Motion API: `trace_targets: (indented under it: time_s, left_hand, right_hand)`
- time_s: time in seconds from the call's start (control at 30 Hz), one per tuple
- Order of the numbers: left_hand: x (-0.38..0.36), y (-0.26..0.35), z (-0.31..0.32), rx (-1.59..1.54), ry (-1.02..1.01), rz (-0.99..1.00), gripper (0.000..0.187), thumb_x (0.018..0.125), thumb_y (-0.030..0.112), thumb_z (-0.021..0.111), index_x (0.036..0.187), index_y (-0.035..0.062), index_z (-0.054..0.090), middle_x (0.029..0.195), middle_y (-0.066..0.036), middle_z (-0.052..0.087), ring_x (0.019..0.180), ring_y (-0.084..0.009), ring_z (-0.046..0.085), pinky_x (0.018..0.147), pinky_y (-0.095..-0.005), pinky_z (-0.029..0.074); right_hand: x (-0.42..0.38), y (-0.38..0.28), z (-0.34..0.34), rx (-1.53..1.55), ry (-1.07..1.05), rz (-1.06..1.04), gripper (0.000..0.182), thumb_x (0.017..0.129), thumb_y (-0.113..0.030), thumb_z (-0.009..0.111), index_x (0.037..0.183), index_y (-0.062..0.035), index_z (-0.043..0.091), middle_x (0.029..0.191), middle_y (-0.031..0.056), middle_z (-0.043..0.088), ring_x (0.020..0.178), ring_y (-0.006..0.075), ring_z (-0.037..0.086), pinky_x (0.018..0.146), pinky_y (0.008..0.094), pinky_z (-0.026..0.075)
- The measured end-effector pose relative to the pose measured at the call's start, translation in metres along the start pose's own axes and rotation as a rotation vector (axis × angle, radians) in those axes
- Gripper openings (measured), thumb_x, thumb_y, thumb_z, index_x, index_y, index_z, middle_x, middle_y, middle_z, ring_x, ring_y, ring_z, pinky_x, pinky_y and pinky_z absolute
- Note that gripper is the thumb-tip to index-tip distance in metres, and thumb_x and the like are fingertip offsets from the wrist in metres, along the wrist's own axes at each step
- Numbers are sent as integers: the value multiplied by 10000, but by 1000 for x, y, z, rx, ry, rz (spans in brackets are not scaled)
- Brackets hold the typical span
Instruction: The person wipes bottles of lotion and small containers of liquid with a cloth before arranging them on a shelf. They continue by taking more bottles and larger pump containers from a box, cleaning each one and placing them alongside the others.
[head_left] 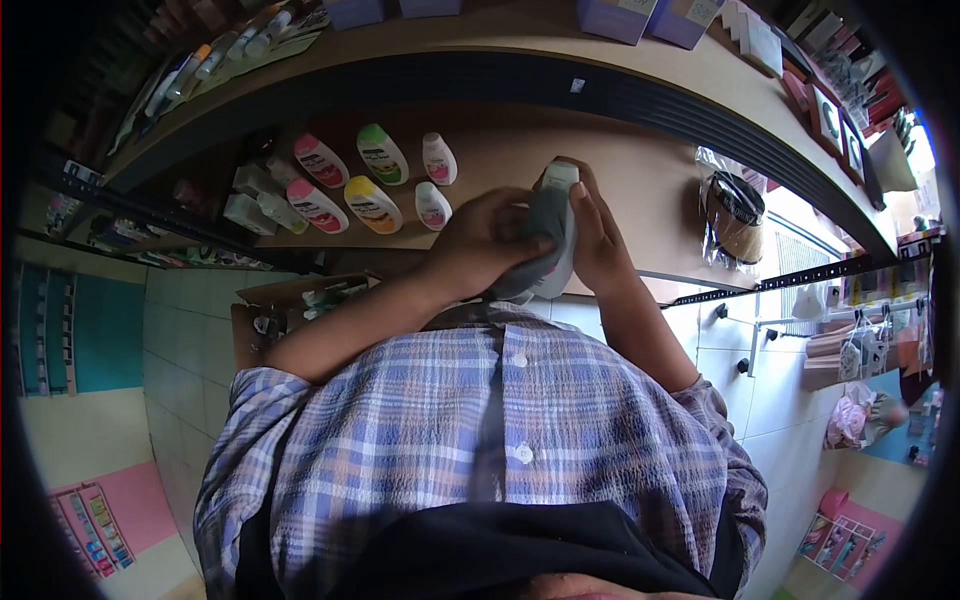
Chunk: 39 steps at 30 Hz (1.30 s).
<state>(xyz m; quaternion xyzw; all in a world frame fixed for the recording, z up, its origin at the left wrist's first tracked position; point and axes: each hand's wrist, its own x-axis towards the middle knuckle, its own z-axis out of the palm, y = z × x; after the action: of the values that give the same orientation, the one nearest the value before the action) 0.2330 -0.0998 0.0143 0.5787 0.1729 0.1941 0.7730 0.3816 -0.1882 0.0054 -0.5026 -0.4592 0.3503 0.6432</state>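
Shop shelving (655, 195) is stretched across the view, with pale floor tiles (180, 320) seen below. Six bottles (372, 205) are set out in two rows towards the left of the lower shelf, and a wrapped visor (735, 205) is placed well apart from them at the right. Another, paler bottle (567, 255) is held before the chest, near the shelf's front edge, slightly tilted with its cap (562, 173) uppermost. It is gripped from the side by the right hand (600, 235), while a grey cloth (535, 260) is pinched in the curled fingers of the left hand (495, 240) and laid against the bottle's side. Wiping appears to be the step in hand, though whether the cloth is being rubbed or merely pressed cannot be told. For the next stroke, a firm right grip seems called for, with the bottle turned so that its covered and uncovered sides can both be reached.
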Motion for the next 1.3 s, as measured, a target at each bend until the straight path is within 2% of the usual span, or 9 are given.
trace_targets:
  time_s: [0.23, 0.47, 0.6, 0.7, 0.87, 1.03, 1.13, 1.2, 1.3]
  left_hand:
    - [-3, 14, -5, 204, -294, -242, 384, 838, 144, 735, 1128, -59, 586, 1024, -119, 676, 970, -180, 655, 896, -298, 506]
    - [2, 12, -6, -181, -122, -229, 416, 831, 240, 758, 1087, -58, 621, 983, -130, 690, 906, -167, 665, 832, -288, 516]
    - [-6, 13, 5, 164, -152, -229, 395, 827, 246, 761, 1061, -47, 640, 968, -124, 699, 880, -165, 667, 802, -275, 512]
    - [-13, 6, 3, 245, -262, -222, 381, 831, 221, 756, 1088, -32, 634, 993, -118, 696, 907, -168, 668, 832, -279, 510]
    - [-4, 8, -2, -83, -159, -317, 331, 874, 230, 711, 1081, -18, 640, 989, -114, 687, 860, -170, 674, 773, -285, 536]
    - [0, 6, 3, -194, -56, -213, 429, 895, 362, 671, 1020, -47, 634, 852, -99, 671, 723, -136, 645, 660, -267, 517]
    - [-4, 0, 6, 124, -71, -162, 431, 906, 381, 656, 1021, -33, 631, 848, -86, 662, 730, -130, 636, 669, -265, 511]
    - [-4, -9, 5, 170, -147, -103, 384, 931, 336, 634, 1063, -23, 613, 866, -84, 662, 758, -132, 642, 686, -265, 515]
    - [-9, -6, 8, -118, -219, -195, 330, 954, 268, 608, 1118, -16, 585, 904, -88, 664, 793, -142, 649, 706, -272, 527]
  right_hand:
    - [-4, -9, -3, 133, -12, 70, 392, 1051, -295, 298, 1289, -8, 418, 1111, 113, 546, 1038, 189, 541, 937, 283, 402]
    - [-8, 2, -1, -98, -81, -87, 386, 1051, -280, 280, 1271, 6, 418, 1105, 118, 552, 1026, 181, 540, 918, 283, 405]
    - [-7, -1, 0, -136, -69, -149, 386, 1050, -298, 287, 1264, 1, 404, 1102, 115, 550, 991, 163, 547, 887, 272, 425]
    - [-3, -13, 2, 86, 113, 7, 411, 1042, -362, 314, 1273, -27, 370, 1096, 104, 553, 918, 140, 569, 796, 250, 471]
    - [-7, -5, 4, 29, -13, 34, 400, 1050, -341, 297, 1270, -20, 389, 1111, 103, 530, 987, 149, 540, 861, 253, 430]
    - [-9, -1, 8, -64, -26, 4, 411, 1058, -326, 275, 1286, -6, 397, 1120, 106, 502, 1057, 170, 502, 933, 265, 377]
    - [-4, 5, 5, -168, 54, -95, 444, 1057, -348, 273, 1315, -4, 382, 1124, 119, 513, 1063, 193, 530, 926, 282, 411]
    - [-3, -1, 8, 76, 178, 10, 475, 1054, -377, 257, 1324, -6, 376, 1150, 136, 534, 1049, 212, 569, 904, 309, 458]
    - [1, -1, 5, 75, 253, 46, 559, 1036, -468, 224, 1355, -32, 366, 1104, 157, 582, 972, 217, 623, 792, 300, 523]
